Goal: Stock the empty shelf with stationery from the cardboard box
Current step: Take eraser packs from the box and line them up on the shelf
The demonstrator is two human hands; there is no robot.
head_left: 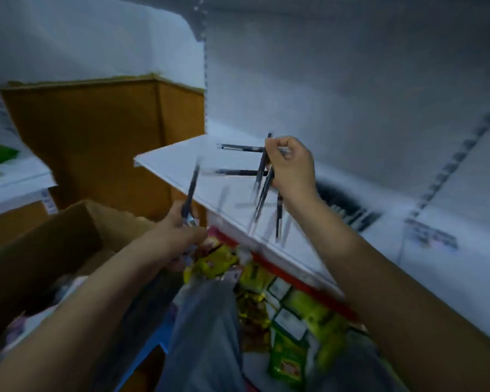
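Both hands are clamped on pens: the right hand [290,165] grips a loose bunch of pens [263,179] in a fist above the white shelf [181,165], their tips fanning downward, while the left hand [181,230] pinches a single pen [191,190] upright, near the open cardboard box [40,250] at the left. Two pens [241,147] already lie flat on the shelf, far side, running left to right, and one more [279,216] seems to lie near the front lip, though blur makes it hard to be sure.

I'd judge the main risk is the bunch itself. It is held near the top with the pens splayed, so if the fist loosens over the near edge, one could roll off the front and drop among the bright snack packets [294,321] on the lower level. Setting them down across the ones already lying there could also scatter those.

Behind the box, at the far left, a tall brown carton [96,137] stands against the wall, beside the shelf's left end. A pale side ledge [14,179] sits at the far left. The person's grey trouser leg [207,335] fills the near middle. Nothing blocks the shelf top beneath the right hand except the pens lying there.
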